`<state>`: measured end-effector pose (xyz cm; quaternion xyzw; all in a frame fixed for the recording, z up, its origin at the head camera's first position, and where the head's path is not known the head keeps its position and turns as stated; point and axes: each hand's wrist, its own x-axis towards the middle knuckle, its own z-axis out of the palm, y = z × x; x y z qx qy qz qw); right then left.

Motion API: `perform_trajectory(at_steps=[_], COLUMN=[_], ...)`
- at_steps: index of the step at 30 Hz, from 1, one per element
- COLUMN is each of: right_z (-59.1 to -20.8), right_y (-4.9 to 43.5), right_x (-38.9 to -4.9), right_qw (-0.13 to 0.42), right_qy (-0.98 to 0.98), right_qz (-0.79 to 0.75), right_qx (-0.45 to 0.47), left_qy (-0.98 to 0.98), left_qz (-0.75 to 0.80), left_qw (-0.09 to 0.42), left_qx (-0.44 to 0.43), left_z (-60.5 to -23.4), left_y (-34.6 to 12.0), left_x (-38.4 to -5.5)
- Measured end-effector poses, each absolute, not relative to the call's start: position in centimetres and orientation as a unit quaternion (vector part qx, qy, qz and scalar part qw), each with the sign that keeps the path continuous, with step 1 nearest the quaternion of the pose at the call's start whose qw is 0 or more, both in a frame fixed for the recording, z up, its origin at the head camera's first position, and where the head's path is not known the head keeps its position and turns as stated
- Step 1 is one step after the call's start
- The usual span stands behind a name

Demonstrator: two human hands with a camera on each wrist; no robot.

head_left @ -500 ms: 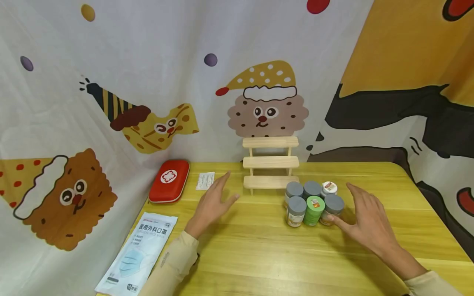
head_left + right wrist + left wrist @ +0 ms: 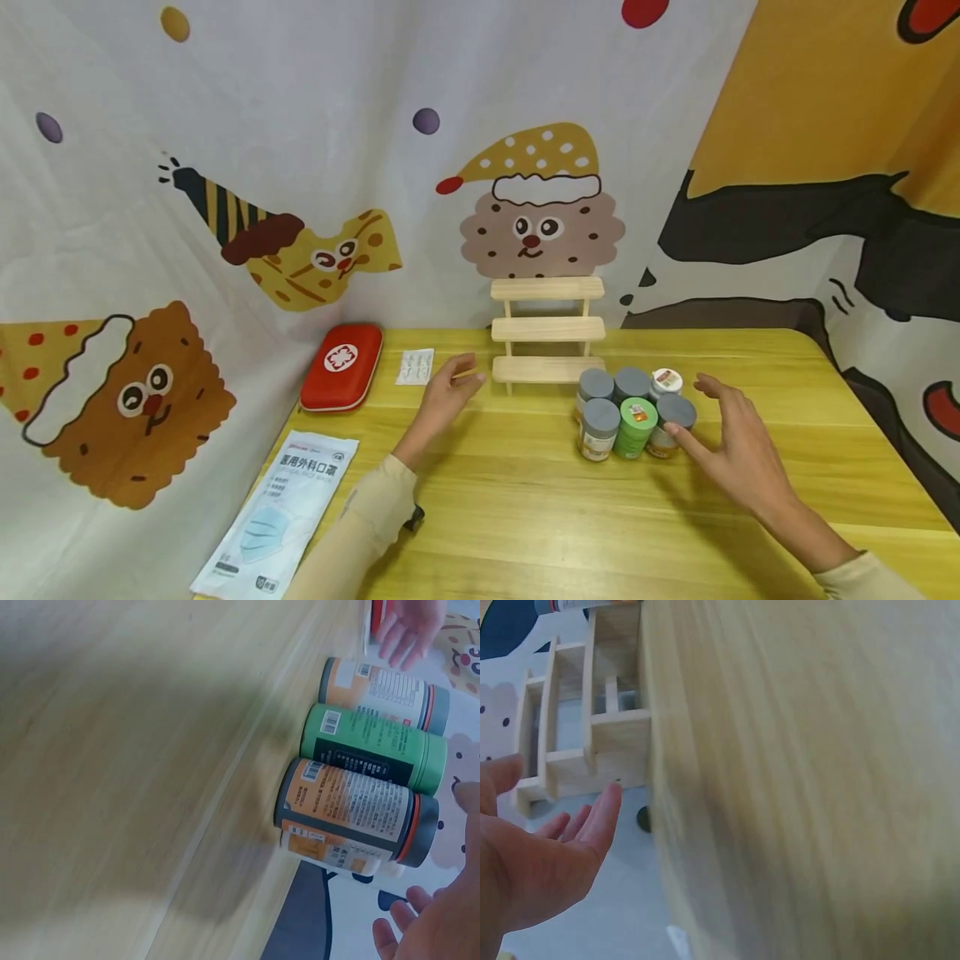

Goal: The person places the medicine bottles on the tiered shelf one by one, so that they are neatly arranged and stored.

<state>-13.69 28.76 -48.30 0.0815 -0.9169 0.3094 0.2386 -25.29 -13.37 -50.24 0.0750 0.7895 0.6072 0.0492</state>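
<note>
A three-tier wooden shelf (image 2: 548, 329) stands at the back of the table. My left hand (image 2: 444, 398) hovers just left of it, fingers relaxed, holding nothing; the left wrist view has the hand (image 2: 551, 847) beside the shelf's end (image 2: 604, 746). Several jars are grouped in front of the shelf's right side. Among them are a green jar (image 2: 636, 429), a grey-lidded jar (image 2: 598, 431) and a white-lidded bottle (image 2: 666, 382). My right hand (image 2: 742, 446) is spread at the group's right, its thumb near the closest grey-lidded jar (image 2: 675, 417). In the right wrist view a gap shows between hand and jars.
On the left lie a red zip case (image 2: 342, 367), a small white printed packet (image 2: 415, 367) and a face-mask pack (image 2: 277, 508). Behind the wooden table (image 2: 525, 517) hangs a cartoon-printed cloth (image 2: 337, 108).
My left hand has shifted slightly right toward the shelf, and its fingers have drawn closer to the thumb. The right hand has barely moved. Shelf and jars stand as before.
</note>
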Motion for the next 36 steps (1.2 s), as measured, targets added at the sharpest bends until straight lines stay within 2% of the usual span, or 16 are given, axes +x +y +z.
perform_trajectory(at_steps=[7, 17, 30, 36], right_z=[-48.5, -48.9, -49.2, -49.5], right_y=[28.4, 28.3, 28.3, 28.3], right_x=[-13.5, -13.7, -13.8, -14.0], right_qw=[0.245, 0.248, 0.208, 0.209], right_qy=[-0.918, -0.913, -0.907, -0.899], right_qz=[0.303, 0.314, 0.361, 0.378], right_qx=[0.076, 0.082, 0.061, 0.066], left_qy=[0.755, 0.683, 0.623, 0.602], left_qz=[0.651, 0.713, 0.754, 0.768], left_qw=[0.083, 0.156, 0.192, 0.201], left_qx=[0.019, -0.036, -0.084, -0.092], left_z=[-51.4, -52.1, -52.2, -52.3], left_y=[-12.2, -10.9, -10.5, -10.6], left_x=[-26.3, -27.3, -28.0, -28.1])
